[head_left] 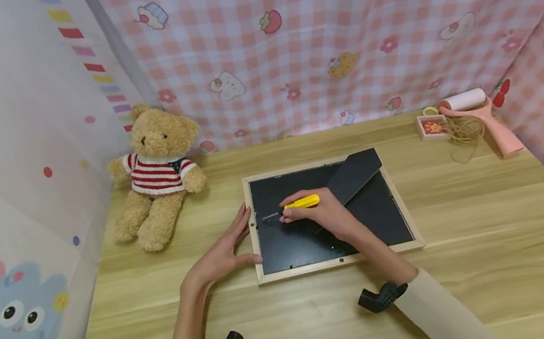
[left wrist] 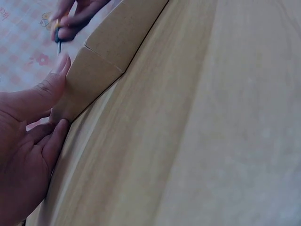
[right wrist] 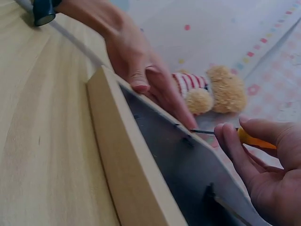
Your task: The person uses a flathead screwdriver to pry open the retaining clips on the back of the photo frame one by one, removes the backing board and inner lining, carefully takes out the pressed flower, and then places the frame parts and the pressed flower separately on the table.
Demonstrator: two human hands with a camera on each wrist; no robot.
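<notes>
Pinching yellow screwdriver [head_left: 307, 201] by handle: right hand [head_left: 327, 215], fingers curled, over left part of wooden frame [head_left: 300, 273] | left hand [head_left: 223, 257]: fingers extended, thumb spread, just touching frame's left edge | frame flat on worktop [head_left: 287, 323] | teddy bear [head_left: 156, 174] left of frame | tip contact: probably close, can't tell

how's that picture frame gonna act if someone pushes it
The picture frame should probably stay stiff, given its thick wooden rails. Lying flat, it seems unlikely to roll or tip. The black easel leg slanting across it could swing if caught.
</notes>
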